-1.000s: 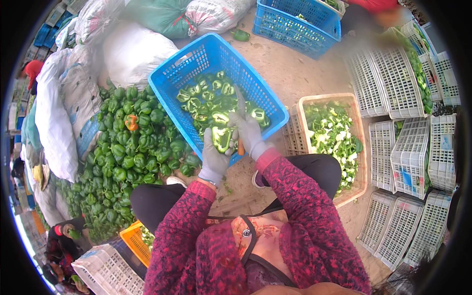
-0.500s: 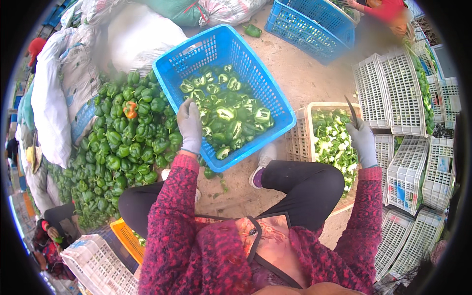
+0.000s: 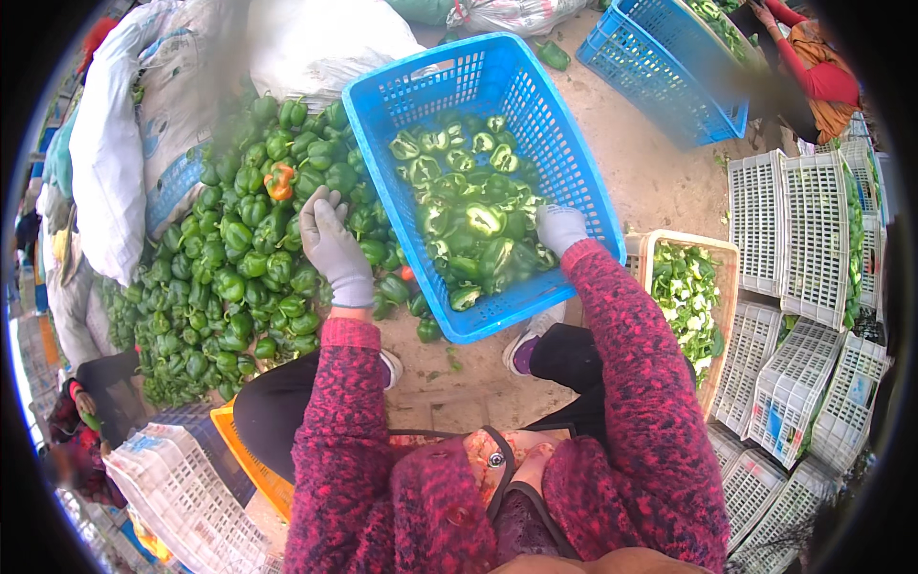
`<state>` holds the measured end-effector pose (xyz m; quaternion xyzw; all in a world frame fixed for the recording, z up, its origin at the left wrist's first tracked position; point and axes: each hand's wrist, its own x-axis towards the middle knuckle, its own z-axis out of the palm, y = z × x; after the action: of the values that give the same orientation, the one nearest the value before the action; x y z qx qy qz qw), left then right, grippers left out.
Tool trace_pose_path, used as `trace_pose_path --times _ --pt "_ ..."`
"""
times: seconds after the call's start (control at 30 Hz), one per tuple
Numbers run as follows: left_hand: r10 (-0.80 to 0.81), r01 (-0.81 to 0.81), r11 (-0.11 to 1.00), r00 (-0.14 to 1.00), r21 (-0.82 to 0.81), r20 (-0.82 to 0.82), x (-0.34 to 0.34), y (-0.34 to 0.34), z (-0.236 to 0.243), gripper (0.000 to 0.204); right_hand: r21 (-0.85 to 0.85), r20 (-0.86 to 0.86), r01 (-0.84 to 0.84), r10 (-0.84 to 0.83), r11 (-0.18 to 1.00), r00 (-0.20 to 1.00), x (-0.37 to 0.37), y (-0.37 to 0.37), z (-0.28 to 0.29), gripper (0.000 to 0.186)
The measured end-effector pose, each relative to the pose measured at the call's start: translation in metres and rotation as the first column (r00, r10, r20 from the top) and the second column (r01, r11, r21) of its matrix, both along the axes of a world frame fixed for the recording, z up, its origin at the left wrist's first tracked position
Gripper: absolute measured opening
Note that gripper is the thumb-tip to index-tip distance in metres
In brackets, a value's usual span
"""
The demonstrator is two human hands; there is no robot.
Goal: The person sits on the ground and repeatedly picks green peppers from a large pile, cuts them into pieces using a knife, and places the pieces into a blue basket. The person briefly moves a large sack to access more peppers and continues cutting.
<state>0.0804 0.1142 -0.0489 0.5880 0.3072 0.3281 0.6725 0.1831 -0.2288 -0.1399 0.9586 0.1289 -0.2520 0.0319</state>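
My gloved left hand (image 3: 330,239) is over the pile of whole green peppers (image 3: 234,287), its fingers slightly bent and apart, with nothing visibly held. An orange pepper (image 3: 279,182) lies just beyond it. My gloved right hand (image 3: 559,225) reaches inside the right part of the blue plastic crate (image 3: 387,86), among halved green peppers (image 3: 483,220). Its fingers are mostly hidden, so I cannot see what they hold, and no knife shows. A peach-coloured crate (image 3: 722,297) of pepper trimmings stands right of the blue one.
Sacks (image 3: 100,191) line the left. An orange crate (image 3: 249,459) and white crate (image 3: 163,478) are at lower left. Another blue crate (image 3: 650,86) is beyond, near a co-worker (image 3: 822,77). Stacked white crates (image 3: 808,239) line the right. Another person (image 3: 86,440) is at lower left.
My left hand has left the crate's near side for the pepper pile. My right hand swung right with the knife, then came back into the blue crate; the knife is now out of sight.
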Motion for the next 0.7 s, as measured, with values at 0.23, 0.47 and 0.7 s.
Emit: trace_pose_path --times 0.23,0.47,0.7 --pt "-0.753 0.753 0.65 0.656 0.097 -0.045 -0.013 -0.119 0.03 0.074 0.679 -0.561 0.66 -0.354 0.322 0.749 -0.016 0.004 0.154 0.032" --pt "-0.817 0.791 0.514 0.569 -0.331 0.09 -0.039 -0.155 0.058 0.063 0.77 -0.102 0.232 -0.244 0.595 0.964 -0.082 0.029 0.213 0.045" --pt "-0.756 0.788 0.599 0.614 0.141 -0.227 -0.066 -0.169 0.053 0.048 0.405 0.236 -0.21 0.12 0.89 0.964 -0.108 0.023 0.212 0.027"
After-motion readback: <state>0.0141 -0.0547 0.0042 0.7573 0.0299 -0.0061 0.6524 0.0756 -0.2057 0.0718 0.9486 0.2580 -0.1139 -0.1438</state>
